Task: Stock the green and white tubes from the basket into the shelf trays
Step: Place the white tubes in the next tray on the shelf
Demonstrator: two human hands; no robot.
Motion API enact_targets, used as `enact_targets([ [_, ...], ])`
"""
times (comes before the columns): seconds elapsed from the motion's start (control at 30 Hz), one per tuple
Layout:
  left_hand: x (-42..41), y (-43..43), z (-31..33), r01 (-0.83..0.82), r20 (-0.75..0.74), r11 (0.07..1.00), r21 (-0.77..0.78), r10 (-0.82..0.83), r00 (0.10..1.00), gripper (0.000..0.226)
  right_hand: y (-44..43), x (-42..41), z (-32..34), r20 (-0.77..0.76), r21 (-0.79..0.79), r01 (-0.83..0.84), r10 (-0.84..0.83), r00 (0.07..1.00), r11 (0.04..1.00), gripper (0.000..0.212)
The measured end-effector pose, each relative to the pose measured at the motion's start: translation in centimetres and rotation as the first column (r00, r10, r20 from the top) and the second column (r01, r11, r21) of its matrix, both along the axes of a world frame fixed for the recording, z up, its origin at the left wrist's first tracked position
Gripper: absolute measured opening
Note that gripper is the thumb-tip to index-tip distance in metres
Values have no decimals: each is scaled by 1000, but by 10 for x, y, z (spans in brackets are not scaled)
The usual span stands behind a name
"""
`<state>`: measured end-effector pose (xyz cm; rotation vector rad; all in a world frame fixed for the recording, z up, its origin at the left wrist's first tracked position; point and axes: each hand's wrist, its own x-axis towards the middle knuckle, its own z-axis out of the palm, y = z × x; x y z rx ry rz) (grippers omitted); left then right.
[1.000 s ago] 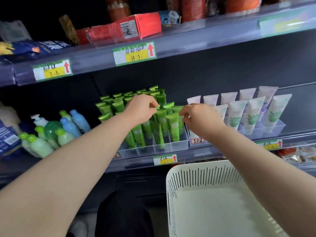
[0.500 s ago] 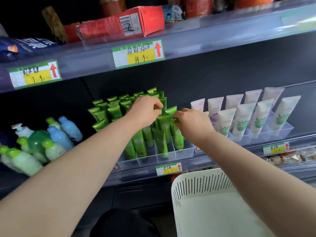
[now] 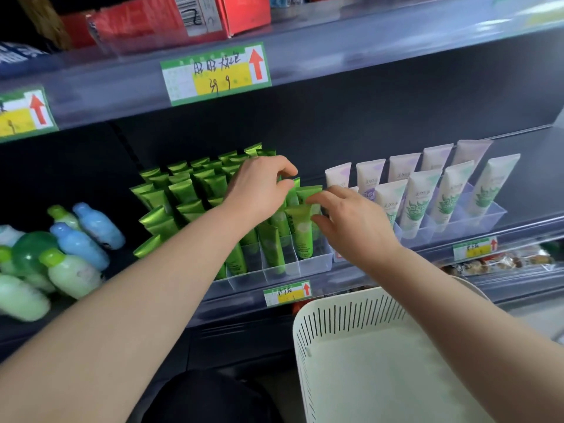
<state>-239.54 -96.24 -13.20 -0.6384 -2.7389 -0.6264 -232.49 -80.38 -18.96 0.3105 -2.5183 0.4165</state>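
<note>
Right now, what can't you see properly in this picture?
All in the head view:
- The left hand hides some green tubes and what its fingers pinch.
- The right arm covers part of the basket; the bottom edge cuts it off.
- The far-left bottles: blurred.
- The small price tag: writing too small.

Blue and pale-green plastic bottles (image 3: 80, 244) lie left; red cardboard box (image 3: 247, 10) up top, green-yellow price label (image 3: 215, 73) below.

I see two bare forearms (image 3: 128, 315) reaching in from the near edge, each with a bare hand: the left hand (image 3: 259, 190) and the right hand (image 3: 351, 227). Black clothing (image 3: 207, 398) shows near the middle; I cannot tell which garment.
</note>
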Motion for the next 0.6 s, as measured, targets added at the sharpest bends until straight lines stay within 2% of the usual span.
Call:
enact_targets([
  [0.1, 18, 17, 0, 45, -48, 999, 10, -44, 998, 22, 22, 16, -10, -49, 8, 57, -57, 997, 998, 22],
  [0.23, 44, 44, -5, 101, -62, 993, -54, -105, 993, 23, 53, 34, -26, 88, 91, 167, -175, 981, 982, 24],
  [0.43, 71, 82, -46, 119, 88, 966, -228, -101, 991, 29, 98, 49, -51, 313, 224, 321, -380, 870, 920, 46],
  [0.6, 87, 101, -69, 86, 100, 893, -442, -46, 994, 30, 118, 50, -65, 423, 254, 330, -412, 807, 909, 70],
])
